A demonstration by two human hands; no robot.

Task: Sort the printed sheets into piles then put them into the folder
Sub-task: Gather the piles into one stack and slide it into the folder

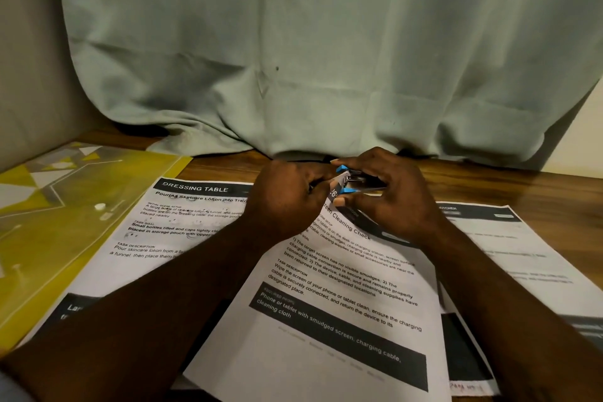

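Pale green cloth [326, 42] hangs to the wooden tabletop [489, 183]'s far edge. A small blue-and-metal stapler [355, 181] is near that edge's middle.

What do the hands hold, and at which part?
A small blue-and-metal stapler: the right hand grips its body, the left hand holds its left end.

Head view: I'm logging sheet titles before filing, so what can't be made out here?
Middle sheet: head view, title's start hidden by the left hand and right hand.
Kitchen sheet: head view, body text blurred.
Dressing table sheet: head view, right part covered by the left forearm.
Blue and metal object: head view, mostly covered by both hands.
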